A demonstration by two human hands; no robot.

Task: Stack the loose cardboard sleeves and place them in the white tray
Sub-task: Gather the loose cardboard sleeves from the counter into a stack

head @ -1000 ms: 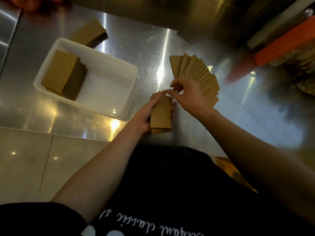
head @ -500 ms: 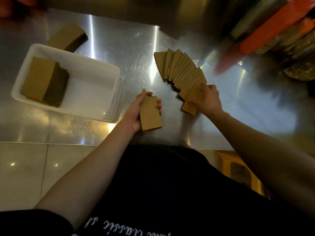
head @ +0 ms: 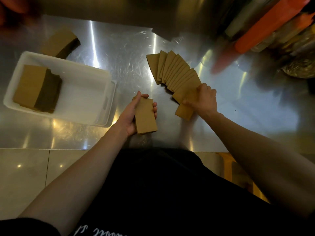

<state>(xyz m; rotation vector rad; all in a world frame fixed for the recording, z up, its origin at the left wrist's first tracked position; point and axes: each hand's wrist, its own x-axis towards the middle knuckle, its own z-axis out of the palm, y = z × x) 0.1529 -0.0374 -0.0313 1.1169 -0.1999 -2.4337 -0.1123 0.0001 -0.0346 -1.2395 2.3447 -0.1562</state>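
My left hand [head: 130, 114] grips a small stack of brown cardboard sleeves [head: 145, 116] just above the steel counter's front edge. To its right, several loose sleeves [head: 172, 70] lie fanned out on the counter. My right hand [head: 202, 99] presses down on the near end of that fan, fingers curled over the nearest sleeves [head: 184, 111]. The white tray [head: 88, 77] sits at the left and holds a tall stack of sleeves [head: 36, 87] at its left end.
Another stack of sleeves [head: 59, 43] lies on the steel counter [head: 119, 48] behind the tray. Orange and blurred items [head: 265, 28] crowd the far right. A tiled floor [head: 34, 167] shows below the counter edge, and a yellow stool [head: 238, 171] sits lower right.
My right hand left the stack in my left hand and moved right onto the near end of the fanned sleeves. My left hand still holds its stack, now tilted flatter.
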